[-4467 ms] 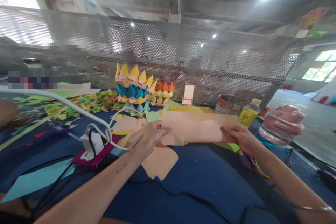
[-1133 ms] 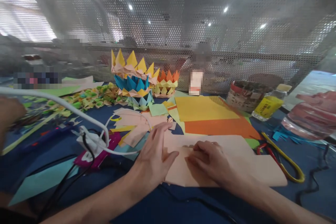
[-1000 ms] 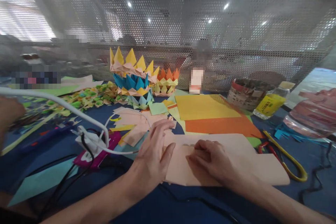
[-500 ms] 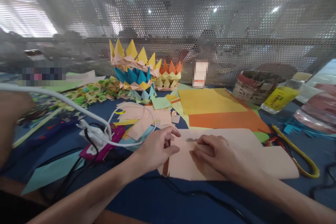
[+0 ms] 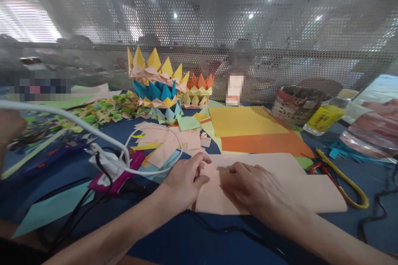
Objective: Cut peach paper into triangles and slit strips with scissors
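Note:
A folded peach paper sheet lies on the blue table in front of me. My left hand rests on its left edge with fingers curled, pinching the folded edge. My right hand lies on top of the sheet, fingers bent and pressing it down beside the left hand. Orange paper and yellow paper lie just behind the sheet. Peach paper scraps lie to the left of my left hand.
Stacked folded paper crowns stand at the back before a perforated metal screen. A magenta tool with white cable lies left. Scissors with yellow and red handles, a woven basket, a yellow-labelled bottle sit right.
The sheet was held up in both hands, then laid on the table. Since then my left fingers have curled onto its left edge and my right hand has slid slightly left, pressing it.

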### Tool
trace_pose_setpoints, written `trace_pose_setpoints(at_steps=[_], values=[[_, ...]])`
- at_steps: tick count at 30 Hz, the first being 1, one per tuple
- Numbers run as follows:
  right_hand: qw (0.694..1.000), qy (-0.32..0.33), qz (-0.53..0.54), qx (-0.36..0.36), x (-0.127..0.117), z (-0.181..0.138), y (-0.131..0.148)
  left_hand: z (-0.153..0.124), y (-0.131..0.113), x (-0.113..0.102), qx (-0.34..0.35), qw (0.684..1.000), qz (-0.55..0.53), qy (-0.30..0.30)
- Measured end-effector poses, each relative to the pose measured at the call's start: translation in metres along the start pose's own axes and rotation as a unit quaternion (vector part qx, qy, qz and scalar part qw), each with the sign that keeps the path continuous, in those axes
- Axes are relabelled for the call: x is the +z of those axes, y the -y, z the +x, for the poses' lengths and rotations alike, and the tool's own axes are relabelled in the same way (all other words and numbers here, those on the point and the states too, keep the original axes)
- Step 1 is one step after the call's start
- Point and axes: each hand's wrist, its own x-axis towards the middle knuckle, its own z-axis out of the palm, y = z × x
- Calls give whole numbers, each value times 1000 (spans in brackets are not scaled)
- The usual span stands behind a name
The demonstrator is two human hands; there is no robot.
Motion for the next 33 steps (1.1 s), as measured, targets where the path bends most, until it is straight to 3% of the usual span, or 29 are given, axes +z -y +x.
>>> trace_pose_setpoints(at_steps=[15, 19, 21, 23, 24, 27, 30, 32, 33], values=[[999, -46, 4, 1, 0, -5, 6, -13, -3, 7, 70, 991, 109, -34], [998, -62, 5, -16, 4, -6, 3, -28, -5, 14, 175, 962, 182, -105], [998, -61, 13, -25, 4, -6, 3, -38, -2, 18, 276, 941, 172, -95], [998, -55, 24, -18, 4, -5, 4, -46, 3, 21, 339, 920, 156, -121], [998, -52, 31, -15, 3, -4, 4, -49, 6, 21, 359, 910, 176, -107], [998, -31, 50, -28, 2, -4, 2, -54, 14, 24, 394, 884, 227, -109], [997, -29, 73, -8, 4, -4, -3, -54, 23, 34, 401, 876, 237, -123], [996, -39, 85, 17, 7, -3, -6, -52, 27, 41, 403, 867, 209, -205], [995, -40, 88, 21, 9, -3, -7, -52, 28, 42, 401, 865, 209, -215]])
